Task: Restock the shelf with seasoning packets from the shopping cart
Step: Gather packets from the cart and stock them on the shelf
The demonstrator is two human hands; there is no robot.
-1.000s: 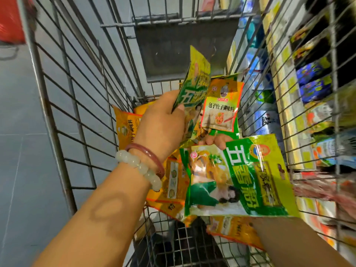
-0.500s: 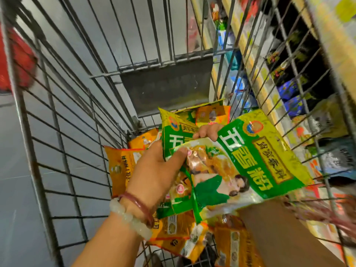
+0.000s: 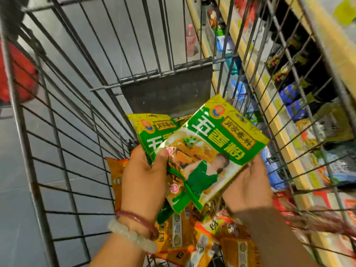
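My left hand (image 3: pixel 143 176) pinches the green seasoning packets (image 3: pixel 208 151) by thumb at frame centre; my right hand (image 3: pixel 248 182) cups them from beneath. I'm gathering a batch above the cart (image 3: pixel 57 151); next, I'd carry them to the shelf (image 3: pixel 289 105) at right. Orange packets (image 3: pixel 202 245) remain below.

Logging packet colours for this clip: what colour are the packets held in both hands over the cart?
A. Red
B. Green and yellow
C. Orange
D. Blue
B: the left hand and right hand hold green and yellow packets; the orange packets lie below in the cart.
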